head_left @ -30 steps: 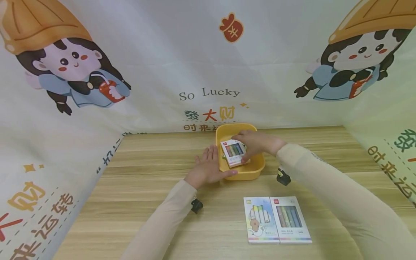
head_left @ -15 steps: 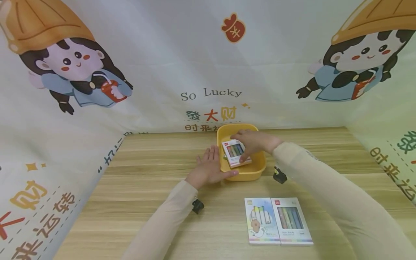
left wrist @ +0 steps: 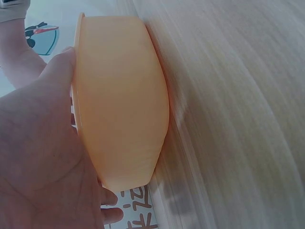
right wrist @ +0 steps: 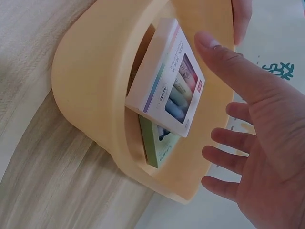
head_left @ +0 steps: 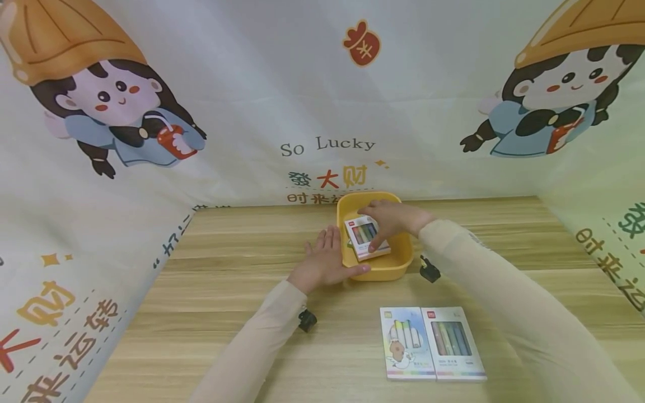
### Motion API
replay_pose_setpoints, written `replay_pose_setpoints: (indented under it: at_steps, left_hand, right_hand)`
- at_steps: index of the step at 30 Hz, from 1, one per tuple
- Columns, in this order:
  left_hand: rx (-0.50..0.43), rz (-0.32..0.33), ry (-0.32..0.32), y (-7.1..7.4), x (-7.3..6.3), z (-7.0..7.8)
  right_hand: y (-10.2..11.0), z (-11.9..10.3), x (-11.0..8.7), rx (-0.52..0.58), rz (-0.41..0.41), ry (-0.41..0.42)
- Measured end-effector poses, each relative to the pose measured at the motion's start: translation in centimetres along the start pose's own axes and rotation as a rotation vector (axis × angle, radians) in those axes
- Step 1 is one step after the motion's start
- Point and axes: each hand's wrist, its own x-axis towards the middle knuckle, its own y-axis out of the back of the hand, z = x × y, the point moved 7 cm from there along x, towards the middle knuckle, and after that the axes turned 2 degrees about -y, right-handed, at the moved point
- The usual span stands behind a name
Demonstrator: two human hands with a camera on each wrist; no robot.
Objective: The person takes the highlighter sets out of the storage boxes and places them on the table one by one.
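My left hand (head_left: pixel 322 266) lies along the left side of the yellow plastic basket (head_left: pixel 383 274), thumb at its near rim and fingers straight. The left wrist view shows the palm against the basket (left wrist: pixel 121 102). Inside, a white box of coloured sticks with a window (right wrist: pixel 174 81) leans tilted on a green box (right wrist: pixel 151 143). My right hand (head_left: pixel 395 221) hovers over the basket, fingers spread. In the right wrist view its thumb (right wrist: pixel 207 40) and fingers stand apart from the white box, holding nothing.
Two flat boxes lie side by side on the wooden table (head_left: pixel 201 313), nearer me: one with a cartoon animal (head_left: pixel 407 342), one white with a window of coloured sticks (head_left: pixel 453 342). A printed cloth (head_left: pixel 242 101) rises behind the basket.
My right thumb has shifted left from the white box's right edge to over its front, and the right forearm has moved slightly left. The left hand and basket stay put.
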Motion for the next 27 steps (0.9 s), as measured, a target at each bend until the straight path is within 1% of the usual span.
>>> replay_pose_setpoints:
  at_steps: [8, 20, 27]
  left_hand:
    - [-0.002, 0.005, -0.003, 0.1, 0.0, 0.0]
    - [0.004, 0.008, -0.001, 0.1, 0.1, -0.1]
    - [-0.005, 0.004, 0.002, 0.0, -0.1, 0.0]
  right_hand:
    - [-0.3, -0.2, 0.7, -0.003, 0.002, 0.005]
    - [-0.9, -0.2, 1.3, 0.021, -0.019, -0.061]
    - [-1.4, -0.4, 1.4, -0.015, -0.025, -0.034]
